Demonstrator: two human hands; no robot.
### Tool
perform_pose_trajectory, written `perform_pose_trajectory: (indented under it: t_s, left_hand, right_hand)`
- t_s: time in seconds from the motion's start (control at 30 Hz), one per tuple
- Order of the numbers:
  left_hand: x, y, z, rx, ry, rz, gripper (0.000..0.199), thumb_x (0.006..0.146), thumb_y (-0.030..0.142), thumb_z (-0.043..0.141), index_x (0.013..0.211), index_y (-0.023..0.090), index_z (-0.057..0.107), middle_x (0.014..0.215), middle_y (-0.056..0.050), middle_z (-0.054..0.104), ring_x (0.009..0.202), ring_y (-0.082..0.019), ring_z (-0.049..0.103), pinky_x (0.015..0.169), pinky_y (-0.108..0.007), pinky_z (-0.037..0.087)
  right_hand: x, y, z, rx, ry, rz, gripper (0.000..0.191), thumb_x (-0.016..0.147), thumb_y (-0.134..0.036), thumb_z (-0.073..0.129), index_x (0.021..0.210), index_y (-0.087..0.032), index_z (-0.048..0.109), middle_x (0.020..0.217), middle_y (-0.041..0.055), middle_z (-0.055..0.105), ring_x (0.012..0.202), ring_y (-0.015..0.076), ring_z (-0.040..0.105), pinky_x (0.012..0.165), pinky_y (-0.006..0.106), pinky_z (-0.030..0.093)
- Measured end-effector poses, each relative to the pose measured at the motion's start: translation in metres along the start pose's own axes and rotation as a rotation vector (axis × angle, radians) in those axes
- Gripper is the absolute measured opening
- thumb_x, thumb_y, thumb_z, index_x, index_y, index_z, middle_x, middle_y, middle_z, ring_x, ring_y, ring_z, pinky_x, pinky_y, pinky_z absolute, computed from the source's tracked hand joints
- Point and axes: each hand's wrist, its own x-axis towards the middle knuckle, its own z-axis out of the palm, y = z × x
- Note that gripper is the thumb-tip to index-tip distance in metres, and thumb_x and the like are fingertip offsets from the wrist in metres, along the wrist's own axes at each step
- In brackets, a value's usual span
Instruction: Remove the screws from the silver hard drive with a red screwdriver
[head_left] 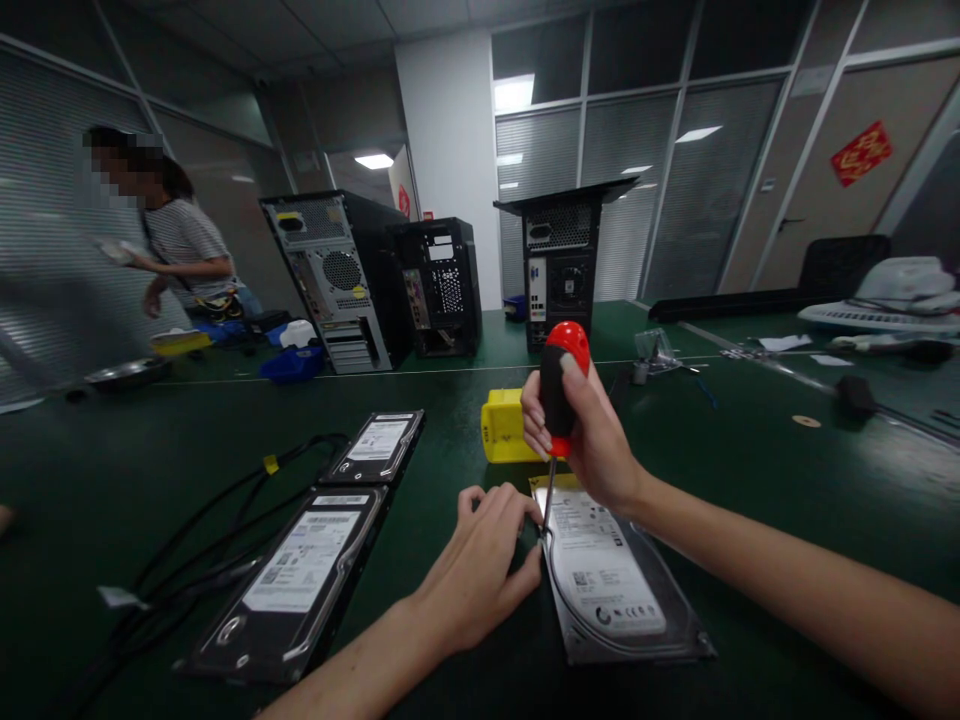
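Note:
My right hand (592, 420) is wrapped around the thick handle of a red-and-black screwdriver (568, 385), held nearly upright. The shaft runs down to the left edge of a hard drive (600, 570), which lies label up on the table. At that same edge, the curled fingers and thumb of my left hand (484, 560) grip the drive close to the screwdriver's tip. The tip itself is partly hidden by my fingertips. Just behind the drive sits a yellow plastic bin (504, 430), partly covered by my right hand.
Two more hard drives (296, 570) lie end to end at left, beside black cables (161, 570). Computer cases (330, 280) stand at the back of the green table (442, 400), with a blue bin (292, 365) nearby. Another person (187, 240) stands at far left.

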Motion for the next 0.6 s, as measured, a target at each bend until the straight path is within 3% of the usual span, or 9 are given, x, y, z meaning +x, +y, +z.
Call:
perform_pose_trajectory:
  t_s: [0.1,0.3,0.47,0.6]
  left_hand:
    - [-0.0002,0.0001,0.0003,-0.008,0.002,-0.004,0.012,0.086,0.019,0.045,0.097,0.020,0.046,0.096,-0.002,0.052,0.090,-0.018,0.047,0.090,-0.040,0.028]
    - [-0.0001,0.0003,0.0007,-0.004,0.006,-0.002,0.011,0.087,0.020,0.045,0.098,0.020,0.046,0.098,-0.003,0.053,0.092,-0.019,0.047,0.090,-0.040,0.029]
    - [0.0011,-0.0001,0.0008,0.007,0.007,-0.004,0.011,0.086,0.019,0.045,0.097,0.020,0.046,0.099,-0.003,0.053,0.093,-0.019,0.047,0.091,-0.040,0.028]
    - [0.0012,-0.0002,0.0006,-0.002,0.009,0.001,0.010,0.087,0.020,0.045,0.097,0.020,0.046,0.097,-0.002,0.053,0.091,-0.019,0.047,0.090,-0.040,0.028]
  right_hand:
    - [0.0012,0.0028,-0.0026,-0.016,-0.003,-0.016,0.023,0.087,-0.043,0.051,0.090,-0.023,0.040,0.064,-0.0055,0.049,0.045,0.0060,0.043,0.043,0.020,0.036]
    - [0.0016,0.0019,-0.0018,0.012,-0.039,0.028,0.035,0.089,-0.053,0.036,0.094,-0.019,0.045,0.061,-0.0035,0.046,0.048,0.0079,0.044,0.047,0.022,0.039]
    - [-0.0006,-0.0015,0.0029,-0.025,-0.048,0.047,0.034,0.083,-0.052,0.051,0.083,-0.023,0.033,0.056,-0.0076,0.043,0.043,0.0070,0.040,0.043,0.020,0.037]
    - [-0.0014,-0.0004,0.0031,-0.070,-0.030,0.028,0.031,0.085,-0.049,0.049,0.084,-0.022,0.035,0.057,-0.0071,0.045,0.044,0.0069,0.042,0.043,0.020,0.037]
